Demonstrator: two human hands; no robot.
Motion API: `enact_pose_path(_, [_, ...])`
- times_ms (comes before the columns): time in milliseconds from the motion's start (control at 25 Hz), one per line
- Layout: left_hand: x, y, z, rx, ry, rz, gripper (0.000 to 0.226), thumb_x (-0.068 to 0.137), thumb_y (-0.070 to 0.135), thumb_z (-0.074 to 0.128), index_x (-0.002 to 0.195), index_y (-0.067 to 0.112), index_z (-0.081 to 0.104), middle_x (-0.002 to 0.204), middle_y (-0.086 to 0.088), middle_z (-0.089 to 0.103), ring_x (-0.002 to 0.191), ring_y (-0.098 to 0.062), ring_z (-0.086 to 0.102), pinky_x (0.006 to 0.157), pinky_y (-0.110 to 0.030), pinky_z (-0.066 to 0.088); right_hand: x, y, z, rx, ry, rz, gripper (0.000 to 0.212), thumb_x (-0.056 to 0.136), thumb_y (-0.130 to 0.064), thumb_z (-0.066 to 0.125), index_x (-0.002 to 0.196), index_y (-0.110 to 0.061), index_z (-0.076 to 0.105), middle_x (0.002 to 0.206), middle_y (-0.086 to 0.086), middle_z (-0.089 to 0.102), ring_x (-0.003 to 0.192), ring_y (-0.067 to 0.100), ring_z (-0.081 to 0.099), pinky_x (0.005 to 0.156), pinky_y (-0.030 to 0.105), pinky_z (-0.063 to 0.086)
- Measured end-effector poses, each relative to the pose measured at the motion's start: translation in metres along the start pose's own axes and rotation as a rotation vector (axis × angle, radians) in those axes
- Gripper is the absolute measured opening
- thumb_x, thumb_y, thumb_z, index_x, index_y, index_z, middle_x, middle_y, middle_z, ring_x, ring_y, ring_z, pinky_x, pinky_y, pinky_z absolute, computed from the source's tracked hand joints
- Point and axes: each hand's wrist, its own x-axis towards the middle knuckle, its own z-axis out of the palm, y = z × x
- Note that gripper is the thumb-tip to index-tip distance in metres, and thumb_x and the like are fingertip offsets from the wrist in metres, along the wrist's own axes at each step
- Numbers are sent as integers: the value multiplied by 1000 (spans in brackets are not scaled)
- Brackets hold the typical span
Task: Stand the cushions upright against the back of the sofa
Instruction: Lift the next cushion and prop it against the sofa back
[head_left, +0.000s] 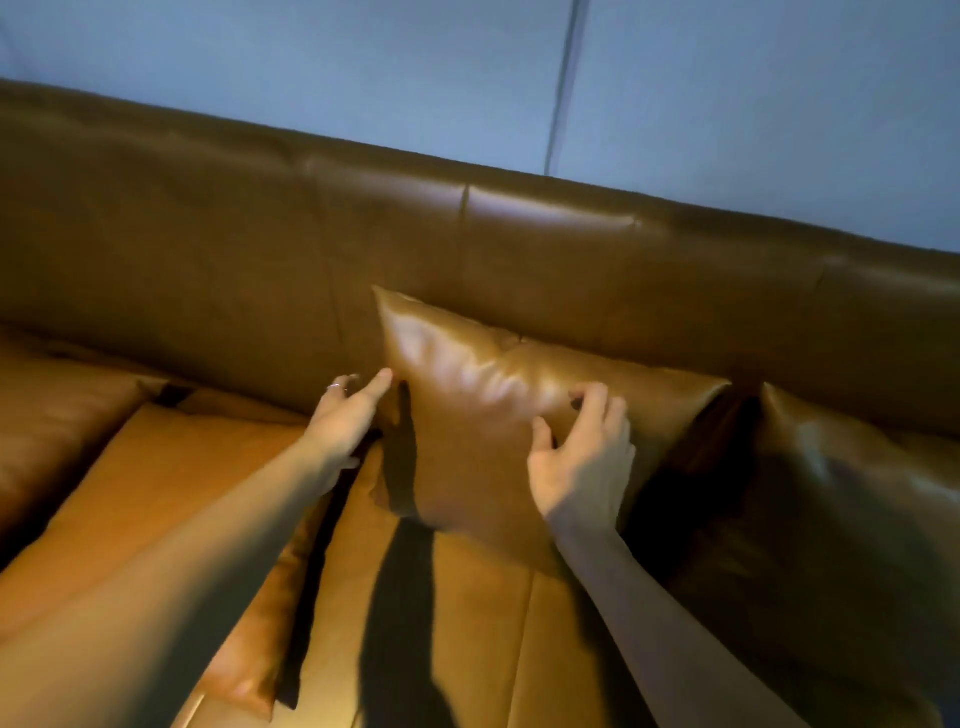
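Note:
A brown leather cushion (467, 415) stands upright in the middle, leaning on the sofa's backrest (234, 249). My left hand (348, 421) touches its left edge with fingers spread. My right hand (582, 457) rests on its front face, fingers curled lightly against the leather, not gripping. A second cushion (841, 509) stands against the backrest at the right. An orange-brown cushion (156, 493) lies flat on the seat at the left, under my left forearm. Another brown cushion (57, 426) lies at the far left.
The sofa seat (467, 649) runs across the foreground under my arms. A grey-blue wall (363, 67) rises behind the backrest, with a vertical seam (563, 83) in it.

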Motion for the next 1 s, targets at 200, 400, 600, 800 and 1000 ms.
enact_pose_path(200, [-10,-19,-92,38,81,-22,63,91,57,54,145,27,38,149,-2,40,131,-30,43,96,-53,38,-49,-87,53,137,-289,-150,24,91,-30,64,111,-25,51,114,3,54,111,30,56,93,50,46])
enact_pose_path(400, [36,-47,-205,66,224,-25,59,92,51,56,141,19,43,143,-3,47,124,-27,48,99,-43,38,-95,-155,133,165,-506,-208,23,92,-38,62,107,-25,51,113,3,53,107,31,58,86,48,51])
enact_pose_path(600, [107,-90,-298,143,207,-98,61,92,43,61,141,12,42,138,-6,52,130,-30,48,105,-40,38,-119,-193,237,99,-743,38,49,92,-52,59,130,-25,47,135,7,47,120,31,54,96,55,50])
enact_pose_path(800, [158,-130,-342,190,125,-235,72,86,42,70,142,10,39,140,0,48,129,-27,49,106,-33,38,-126,-206,309,-48,-669,473,80,89,-61,58,150,-24,24,155,17,32,137,45,37,107,60,39])
enact_pose_path(1000, [180,-138,-346,222,98,-277,87,83,53,69,150,13,31,136,2,52,125,-27,54,90,-24,38,-119,-181,332,161,-622,769,105,76,-59,75,154,-32,11,156,20,30,135,50,40,105,65,42])
